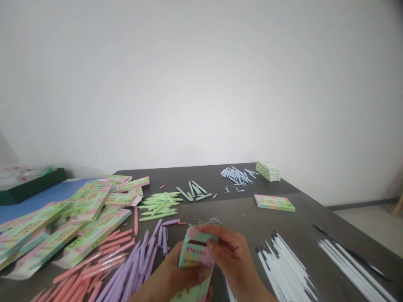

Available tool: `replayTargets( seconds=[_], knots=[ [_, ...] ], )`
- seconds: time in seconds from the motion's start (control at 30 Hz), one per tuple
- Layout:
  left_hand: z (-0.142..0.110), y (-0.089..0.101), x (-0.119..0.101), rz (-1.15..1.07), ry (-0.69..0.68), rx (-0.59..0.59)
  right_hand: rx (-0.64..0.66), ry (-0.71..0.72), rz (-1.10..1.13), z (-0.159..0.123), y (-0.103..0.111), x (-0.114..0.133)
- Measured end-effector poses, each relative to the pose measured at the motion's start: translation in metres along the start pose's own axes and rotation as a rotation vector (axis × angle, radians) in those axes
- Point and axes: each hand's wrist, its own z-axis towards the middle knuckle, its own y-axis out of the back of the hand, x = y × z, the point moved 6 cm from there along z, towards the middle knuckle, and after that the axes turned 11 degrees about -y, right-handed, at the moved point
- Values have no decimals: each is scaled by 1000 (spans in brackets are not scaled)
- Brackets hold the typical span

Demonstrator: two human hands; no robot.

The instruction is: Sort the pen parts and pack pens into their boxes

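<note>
Both hands, left [176, 268] and right [231, 251], hold a small box [197, 251] over the table [283, 222]

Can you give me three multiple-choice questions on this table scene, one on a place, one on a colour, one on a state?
1. Where is the lone flat box?
A. right of the green pens
B. among the purple pens
C. on the blue mat

2. What colour are the pens nearest the left hand?
A. blue
B. purple
C. black

3. How is the held box?
A. lying flat on the table
B. crushed
C. held in both hands, top flap open

Answers:
1 A, it lies alone to their right.
2 B, purple pens lie beside that hand.
3 C, the right hand fingers its open top.
</note>
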Motion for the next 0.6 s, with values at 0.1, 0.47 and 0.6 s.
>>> replayTargets(
  seconds=[0.1,0.47,0.6],
  knots=[
    [1,2,-4,6,-38,-75,13,-19,49,1,1,-2],
    [3,7,-4,-33,5,-155,28,-38,16,6,1,2],
    [-1,4,-4,20,87,-116,7,-74,-73,7,3,-3]
  ],
)
